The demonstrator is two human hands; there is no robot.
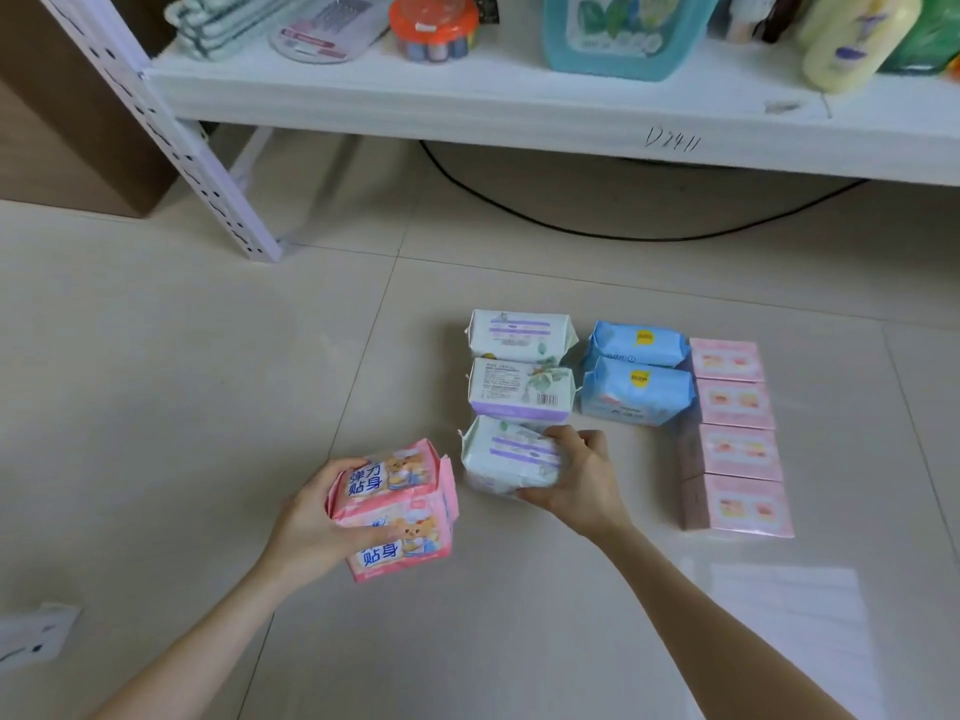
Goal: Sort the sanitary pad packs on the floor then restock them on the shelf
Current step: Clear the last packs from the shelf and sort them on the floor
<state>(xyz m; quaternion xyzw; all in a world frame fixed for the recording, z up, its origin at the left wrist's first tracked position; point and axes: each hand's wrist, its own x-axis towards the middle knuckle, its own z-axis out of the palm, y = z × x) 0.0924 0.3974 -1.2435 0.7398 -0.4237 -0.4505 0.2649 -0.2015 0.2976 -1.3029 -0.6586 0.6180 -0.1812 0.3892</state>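
Left hand [311,527]: fingers curled over the far left edge of the pink packs [395,506], thumb laid across their front. It grips them.
Pink packs: at least two, bear print, one overlapping the other, tilted. Position is near left, just left of the white column. Contact with the floor [208,381] cannot be told.
Right hand [576,475]: half closed. Fingers wrap the top of the near white pack [506,457] at its right end, with the thumb under the near edge.
Near white pack: purple stripe, tilted, nearest in its column and just beside the pack behind it. Whether it rests on the floor is unclear.
White packs: two more, one mid [519,389] and one far [519,335], lying flat in line with the near white pack.
Blue packs: two, far [636,340] and near [636,392], overlapping, just right of the white column.
Pink boxes [732,439]: four in a column running far to near, edges touching, at the right of the group.
Shelf [467,101]: white board across the far side, above the floor, marked with handwriting at the right.
Shelf load: folded cloths [228,23] at left, then an orange-lidded tub [434,26], a teal bottle [623,33] and a yellow bottle [852,39].
Post [171,137]: white, perforated, slanting down to the floor at far left.
Cable [571,228]: black, curved on the floor under the shelf.
Socket [31,636]: white, at the near left edge.
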